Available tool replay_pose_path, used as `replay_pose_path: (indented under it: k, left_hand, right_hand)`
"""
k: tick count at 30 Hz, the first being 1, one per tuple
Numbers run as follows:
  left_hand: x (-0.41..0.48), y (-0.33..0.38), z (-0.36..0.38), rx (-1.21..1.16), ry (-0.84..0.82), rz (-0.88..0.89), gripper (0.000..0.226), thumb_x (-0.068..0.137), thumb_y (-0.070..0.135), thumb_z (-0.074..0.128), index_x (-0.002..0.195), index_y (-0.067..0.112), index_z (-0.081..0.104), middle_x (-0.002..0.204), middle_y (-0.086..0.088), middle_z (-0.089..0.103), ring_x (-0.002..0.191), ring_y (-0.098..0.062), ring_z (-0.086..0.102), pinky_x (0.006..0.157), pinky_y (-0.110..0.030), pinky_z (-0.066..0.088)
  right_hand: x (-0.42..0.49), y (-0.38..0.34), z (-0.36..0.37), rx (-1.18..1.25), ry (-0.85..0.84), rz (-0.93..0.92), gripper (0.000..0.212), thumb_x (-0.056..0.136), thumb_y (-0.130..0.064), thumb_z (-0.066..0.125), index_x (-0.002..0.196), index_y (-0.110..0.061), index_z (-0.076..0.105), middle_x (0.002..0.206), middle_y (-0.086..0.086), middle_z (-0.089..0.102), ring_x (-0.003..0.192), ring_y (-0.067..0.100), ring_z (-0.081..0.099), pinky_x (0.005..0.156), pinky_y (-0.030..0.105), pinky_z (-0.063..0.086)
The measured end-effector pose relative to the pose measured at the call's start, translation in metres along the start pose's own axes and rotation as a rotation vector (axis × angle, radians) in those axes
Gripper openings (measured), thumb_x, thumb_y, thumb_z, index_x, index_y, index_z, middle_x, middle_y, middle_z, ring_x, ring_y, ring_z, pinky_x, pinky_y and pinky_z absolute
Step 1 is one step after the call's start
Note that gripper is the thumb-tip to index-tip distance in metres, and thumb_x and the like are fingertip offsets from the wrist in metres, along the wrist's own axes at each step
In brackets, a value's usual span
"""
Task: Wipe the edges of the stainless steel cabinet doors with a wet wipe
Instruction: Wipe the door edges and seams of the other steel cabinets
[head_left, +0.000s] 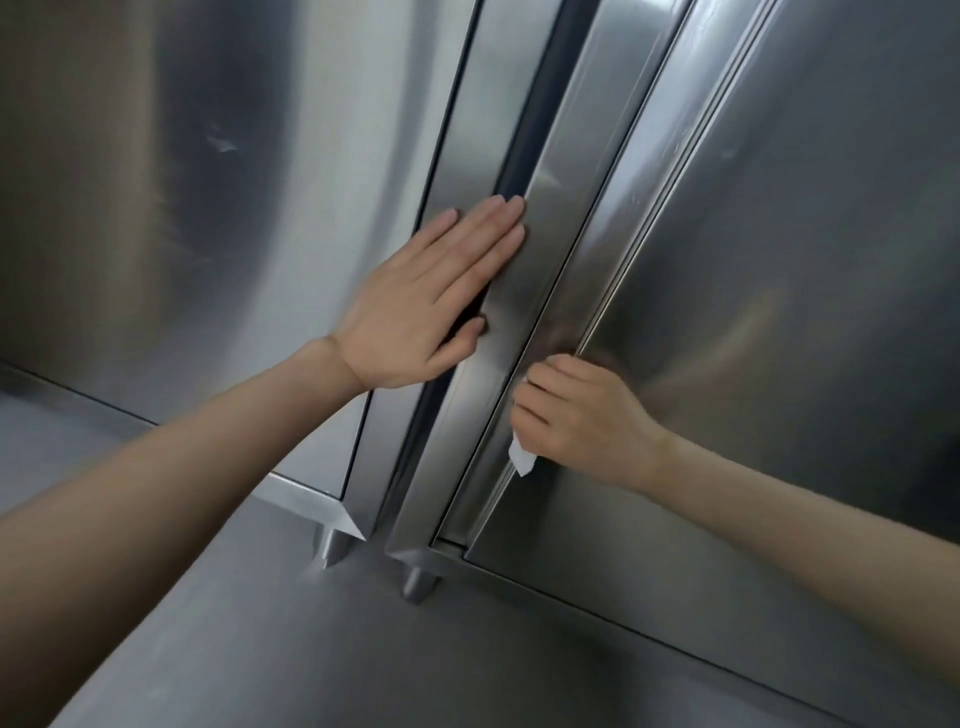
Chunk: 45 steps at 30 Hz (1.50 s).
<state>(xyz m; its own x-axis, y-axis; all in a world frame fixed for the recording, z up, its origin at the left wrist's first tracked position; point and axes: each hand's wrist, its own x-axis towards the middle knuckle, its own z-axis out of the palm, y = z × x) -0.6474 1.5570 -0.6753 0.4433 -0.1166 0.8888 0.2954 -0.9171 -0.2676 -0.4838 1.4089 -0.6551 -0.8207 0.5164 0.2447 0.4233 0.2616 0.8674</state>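
Two hands on my feed: left hand (426, 296) lies flat, fingers straight, across the dark gap (522, 156) onto the steel strip (550, 249), I'd guess to brace while wiping. Right hand (582, 415) is curled round the wipe (521, 460), one white corner poking out below. It sits low against the left edge of the right door (779, 312), placed to run along that edge

A smooth grey steel surface (363, 649) fills the near part of the view and runs back under two cabinets. The left cabinet (182, 208) stands on it on a short round leg (331, 551). The right cabinet (779, 312) stands on a second leg (415, 584), just right of the first and nearer, the two not touching.
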Motion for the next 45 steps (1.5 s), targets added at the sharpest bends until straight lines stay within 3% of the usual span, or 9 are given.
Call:
replay_pose_path:
  k: [7,12,20,25,30,32,39,42,45]
  left_hand:
    - [-0.001,-0.003,-0.007,-0.012,-0.045,0.017,0.066,0.092,0.023,0.046,0.15,-0.001,0.024,0.157,-0.021,0.023,0.148,-0.028,0.017,0.122,-0.034,0.01]
    - [0.0,0.004,-0.011,-0.021,-0.064,-0.005,0.07,0.088,0.018,0.05,0.149,-0.003,0.025,0.157,-0.022,0.023,0.147,-0.031,0.019,0.122,-0.035,0.009]
    - [-0.01,0.005,-0.018,-0.023,-0.144,0.027,0.076,0.083,0.02,0.051,0.15,-0.004,0.023,0.157,-0.024,0.02,0.148,-0.032,0.015,0.122,-0.036,0.008]
    - [-0.058,0.016,-0.018,0.019,-0.326,0.108,0.078,0.082,0.019,0.053,0.151,0.0,0.023,0.159,-0.018,0.017,0.149,-0.027,0.012,0.123,-0.04,0.008]
    - [-0.101,0.028,-0.02,0.042,-0.484,0.22,0.07,0.087,0.023,0.041,0.152,0.008,0.024,0.161,-0.007,0.018,0.15,-0.022,0.011,0.123,-0.04,0.006]
    - [-0.108,0.028,-0.023,0.034,-0.504,0.206,0.069,0.086,0.021,0.04,0.152,0.008,0.025,0.161,-0.006,0.019,0.15,-0.021,0.012,0.123,-0.039,0.006]
    - [-0.086,0.026,-0.032,0.086,-0.426,0.185,0.076,0.08,0.013,0.044,0.152,0.006,0.024,0.16,-0.009,0.02,0.149,-0.025,0.014,0.123,-0.041,0.009]
    - [-0.069,0.028,-0.027,0.087,-0.392,0.182,0.078,0.078,0.012,0.047,0.152,0.005,0.023,0.16,-0.01,0.02,0.149,-0.027,0.015,0.122,-0.043,0.012]
    - [-0.058,0.025,-0.024,0.12,-0.39,0.166,0.075,0.08,0.011,0.044,0.152,0.004,0.023,0.16,-0.011,0.02,0.149,-0.027,0.015,0.122,-0.046,0.014]
  right_hand:
    - [-0.001,0.015,-0.003,-0.031,0.131,0.221,0.028,0.082,-0.004,0.062,0.057,-0.01,0.051,0.06,0.007,0.051,0.059,0.026,0.054,0.062,0.033,0.043]
    - [-0.016,-0.06,0.024,0.129,-0.094,0.013,0.019,0.078,-0.003,0.066,0.061,-0.011,0.062,0.064,0.004,0.059,0.062,0.023,0.057,0.062,0.031,0.051]
    - [-0.025,-0.072,0.034,0.105,-0.056,0.243,0.012,0.075,-0.001,0.066,0.068,-0.009,0.06,0.073,0.008,0.058,0.069,0.025,0.055,0.074,0.032,0.043]
    - [-0.033,-0.125,0.049,0.182,-0.203,0.096,0.016,0.077,0.0,0.061,0.067,-0.013,0.062,0.07,0.003,0.061,0.065,0.02,0.056,0.062,0.029,0.049]
    - [-0.027,-0.091,0.046,0.149,0.015,0.285,0.024,0.083,0.006,0.057,0.066,-0.01,0.055,0.07,0.006,0.055,0.066,0.023,0.051,0.065,0.031,0.04]
    - [-0.029,-0.09,0.047,0.161,0.053,0.279,0.024,0.083,0.006,0.059,0.066,-0.01,0.055,0.07,0.006,0.056,0.067,0.024,0.052,0.068,0.031,0.04]
    - [-0.037,-0.16,0.066,0.305,-0.21,0.09,0.015,0.073,-0.005,0.071,0.064,-0.014,0.063,0.069,0.002,0.061,0.064,0.019,0.058,0.057,0.028,0.047]
    - [-0.033,-0.14,0.06,0.253,-0.137,0.172,0.017,0.076,0.0,0.068,0.065,-0.012,0.061,0.07,0.004,0.059,0.064,0.022,0.055,0.057,0.03,0.045]
    - [-0.028,-0.118,0.051,0.227,0.059,0.391,0.016,0.083,0.001,0.066,0.07,-0.009,0.062,0.076,0.008,0.062,0.073,0.023,0.054,0.068,0.03,0.043]
